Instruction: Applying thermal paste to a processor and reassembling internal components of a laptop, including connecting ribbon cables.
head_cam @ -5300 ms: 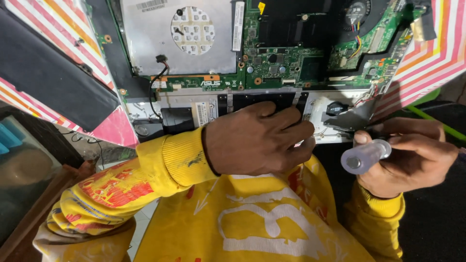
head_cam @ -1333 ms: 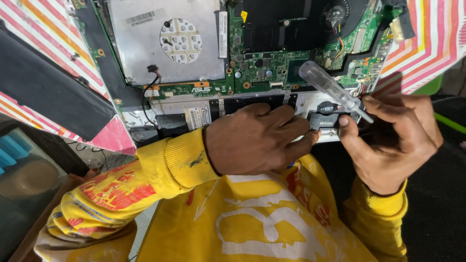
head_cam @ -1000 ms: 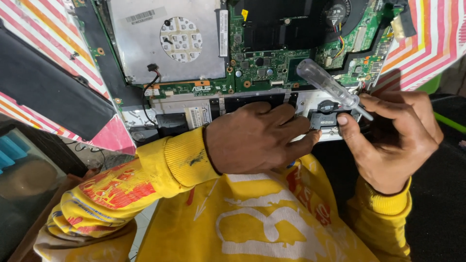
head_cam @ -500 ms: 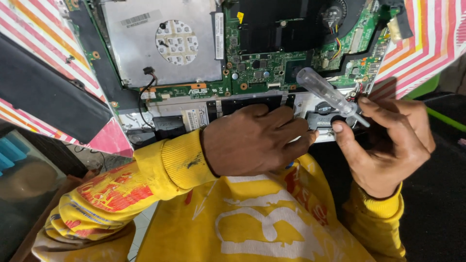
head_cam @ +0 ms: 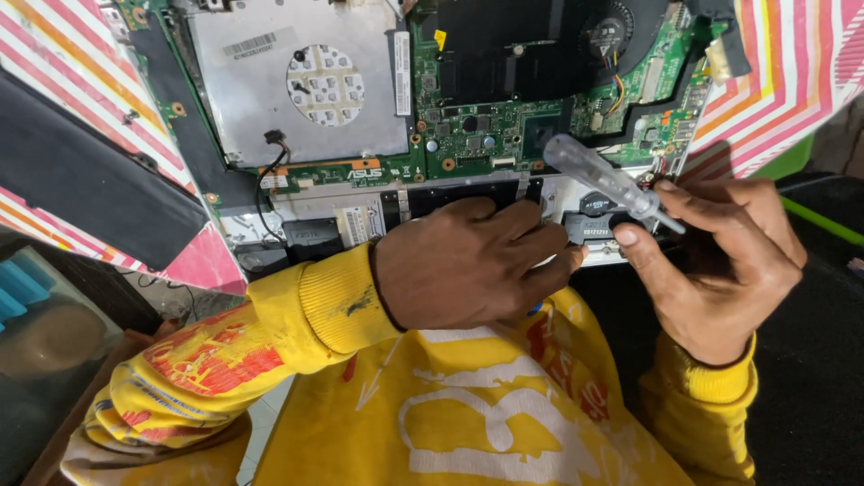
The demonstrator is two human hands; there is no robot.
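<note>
An opened laptop (head_cam: pixel 306 99) lies with its green circuit board (head_cam: pixel 486 135), a silver drive cover and a black fan exposed. My left hand (head_cam: pixel 468 261) rests palm down on the laptop's near edge, its fingertips touching a small black component (head_cam: pixel 589 227). My right hand (head_cam: pixel 715 261) grips a screwdriver (head_cam: pixel 603 178) with a clear plastic handle. The handle points up and left over the board. The tip is hidden behind my fingers near the laptop's right corner. Both arms are in yellow sleeves.
Red, white and orange striped surfaces (head_cam: pixel 792 63) flank the laptop on both sides. A dark panel (head_cam: pixel 81 189) lies at the left. A green rod (head_cam: pixel 823 220) crosses the dark area at the right. A bluish container (head_cam: pixel 36 306) sits at the lower left.
Five seconds ago my right hand held the screwdriver low, handle toward me. It has since lifted to the laptop's right corner, handle pointing up-left. My left hand has stayed put.
</note>
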